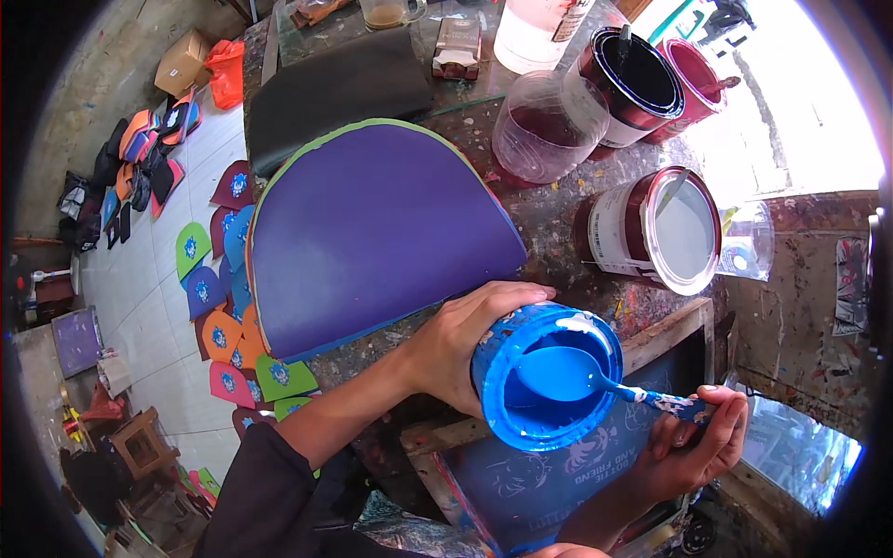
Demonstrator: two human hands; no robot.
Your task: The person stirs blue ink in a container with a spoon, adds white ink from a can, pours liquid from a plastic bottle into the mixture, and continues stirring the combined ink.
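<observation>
My left hand [453, 346] is wrapped round the side of a blue paint can [495, 409], tilted so that its mouth faces me. Thick blue paint lies inside, and drips coat the rim. In my right hand [699, 445] is the paint-spattered handle of a spoon [560, 374]. Its bowl is over the can's mouth and covered with blue paint. Below both hands lies a wood-framed printing screen [521, 479] with a dark mesh and pale line drawings. Part of the screen is hidden by the can and my right arm.
A stack of purple dome-shaped sheets [381, 242] lies left of the can, by a black sheet [339, 93]. Paint tins, one grey [684, 232], one black [642, 79], one red [693, 70], and a plastic jar [549, 130] stand beyond. Printed pieces [223, 335] cover part of the floor.
</observation>
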